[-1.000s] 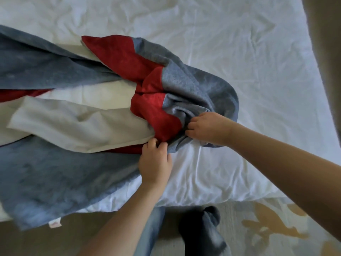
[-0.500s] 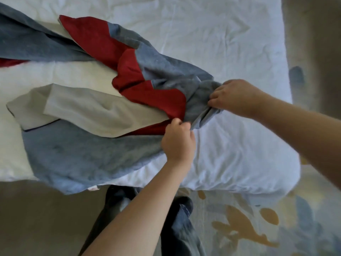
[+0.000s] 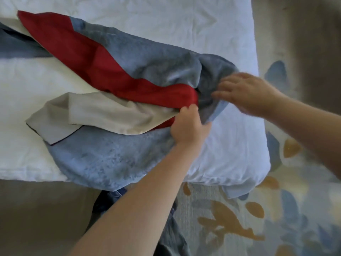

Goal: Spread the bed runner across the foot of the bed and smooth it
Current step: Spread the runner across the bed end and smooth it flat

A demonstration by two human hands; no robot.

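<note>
- While the bed runner [image 3: 147, 58] lies bunched and twisted on the bed [image 3: 230, 34], I judge that the spreading step has only begun and no smoothing is done yet.
- It lies at a slant over the white sheet, with its blue, red and pale grey sides folded over one another. One blue part hangs a little over the near edge of the mattress.
- The left hand [image 3: 188, 126] has a clenched grip on the runner: its fingers curl round the cloth where the red fold meets the blue one.
- The right hand [image 3: 245, 95] is just beside it, at the gathered end close to the right side of the bed. Its fingers [image 3: 221, 85] look stretched out and lie on the blue cloth, so I read this grip as released.
- The next move, in my judgement, calls for finding the true end edge and its corners inside the bundle. Then this end should be drawn toward the right side of the bed so that the twist opens and the pale underside turns down.
- A pull from one hand alone would likely drag the whole heap, because the cloth is soft and slides on the sheet.
- The right hand is blurred and its thumb is not visible, so a pinch from below cannot be excluded.
- The left end of the runner is cut off by the frame, and the corners at the right end are hidden in the folds.
- Below the bed only a patterned rug [image 3: 230, 228] and dark trousers [image 3: 171, 237] show.
</note>
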